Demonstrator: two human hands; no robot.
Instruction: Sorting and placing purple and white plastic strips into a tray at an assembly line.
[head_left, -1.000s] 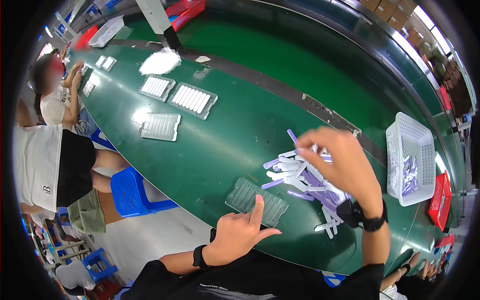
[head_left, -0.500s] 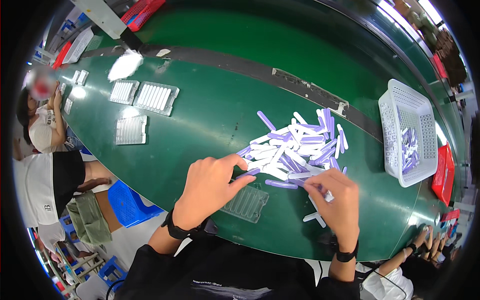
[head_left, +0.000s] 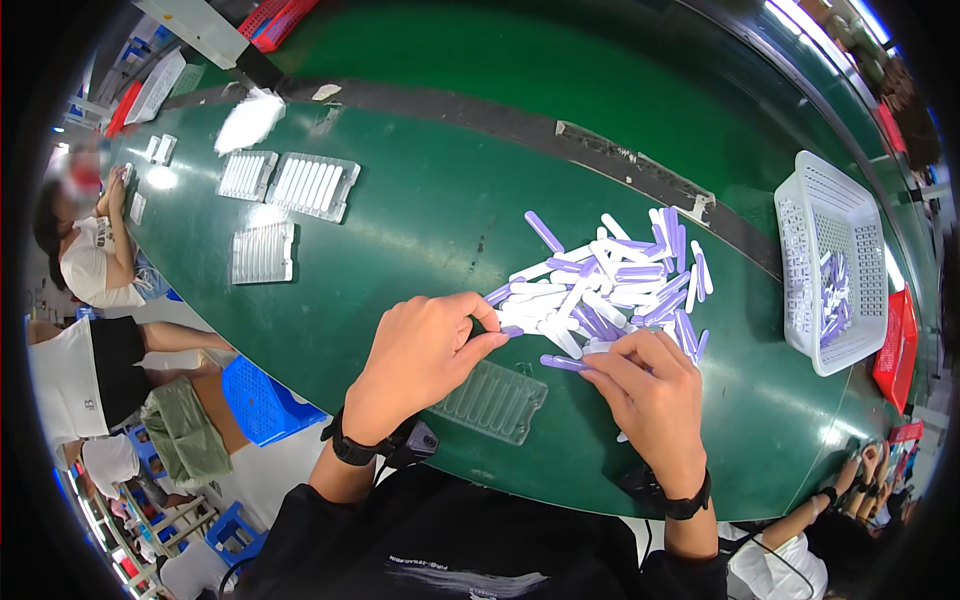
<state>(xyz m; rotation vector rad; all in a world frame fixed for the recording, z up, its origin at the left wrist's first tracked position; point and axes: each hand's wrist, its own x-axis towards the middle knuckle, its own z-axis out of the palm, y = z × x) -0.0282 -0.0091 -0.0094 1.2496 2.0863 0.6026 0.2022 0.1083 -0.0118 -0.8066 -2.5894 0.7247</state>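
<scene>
A loose heap of slim, round-ended white and purple sticks (head_left: 600, 275) lies on the green table. At the heap's near left edge, my left hand (head_left: 425, 350) is closed, thumb and forefinger pinching the end of a purple stick (head_left: 511, 331). My right hand (head_left: 650, 390) is closed at the heap's near side. Its thumb and forefinger meet at the right end of another purple stick (head_left: 562, 362), which points left. A clear grooved plastic tray (head_left: 490, 402) lies below the hands, partly behind my left hand. Its visible grooves hold no sticks.
Two clear trays with white sticks (head_left: 312, 187) and another grooved tray (head_left: 263, 253) lie at the left, near a white bag (head_left: 250, 120). At the right stands a white basket (head_left: 800, 260) of sticks, beside a red bin (head_left: 895, 350). Other people sit along the table.
My right hand has shifted left and slightly up to the purple stick's end. My left hand still pinches a purple stick, now slightly higher. The view has shifted a little.
</scene>
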